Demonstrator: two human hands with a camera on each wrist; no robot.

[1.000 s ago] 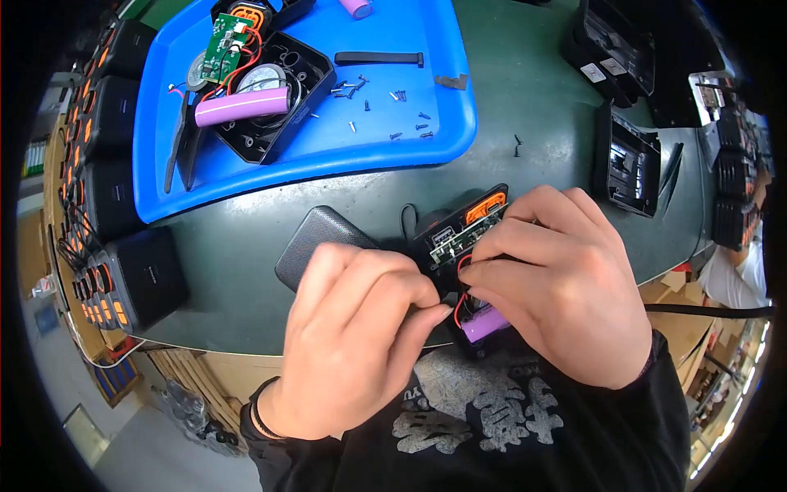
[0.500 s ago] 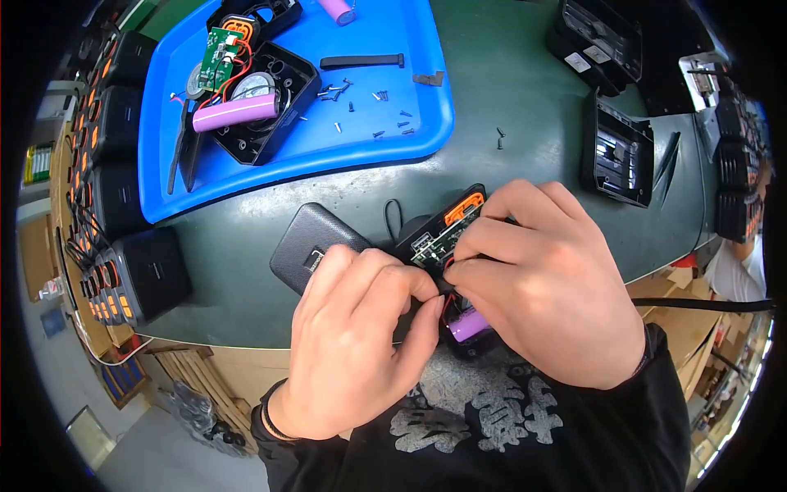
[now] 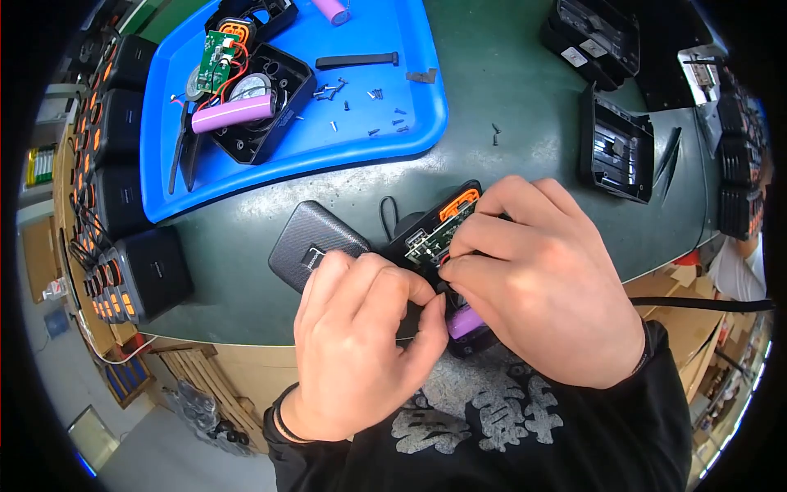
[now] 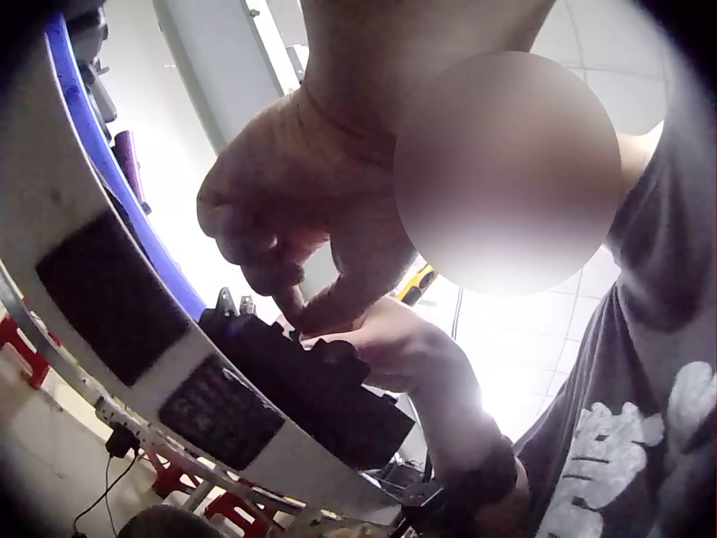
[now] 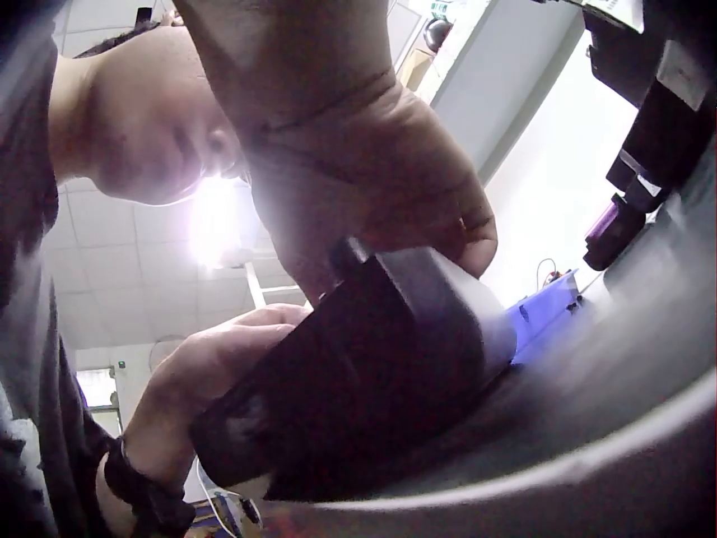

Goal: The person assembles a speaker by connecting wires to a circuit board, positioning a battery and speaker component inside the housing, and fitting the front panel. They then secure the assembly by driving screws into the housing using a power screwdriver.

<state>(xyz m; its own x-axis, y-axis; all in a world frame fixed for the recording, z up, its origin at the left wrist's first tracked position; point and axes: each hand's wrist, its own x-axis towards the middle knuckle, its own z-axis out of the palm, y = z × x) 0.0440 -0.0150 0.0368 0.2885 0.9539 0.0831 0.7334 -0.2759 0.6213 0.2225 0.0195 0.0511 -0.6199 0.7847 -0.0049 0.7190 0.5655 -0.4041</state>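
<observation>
In the head view an opened speaker housing (image 3: 475, 343) stands tilted at the table's near edge, close to the person's body. A green circuit board (image 3: 428, 244) shows on its upper part beside an orange-rimmed port panel (image 3: 459, 205). A purple battery cell (image 3: 465, 321) lies inside. The right hand (image 3: 537, 283) pinches the red wires (image 3: 445, 257) just below the board. Thumb and forefinger of the left hand (image 3: 361, 332) pinch at the wires from the other side, fingertips nearly meeting the right hand's. What lies between the left fingertips is mostly hidden.
A black mesh speaker cover (image 3: 316, 242) lies left of the hands. Beyond is a blue tray (image 3: 287, 160) with another opened speaker, screws and a strap. Black housings (image 3: 619, 148) and tweezers (image 3: 670, 164) lie at right; finished-looking speakers (image 3: 147, 271) line the left edge.
The head view has shifted slightly, so tray and housing appear further left. Both hands stay pinching at the wires, the left fingertips now closer to the right ones.
</observation>
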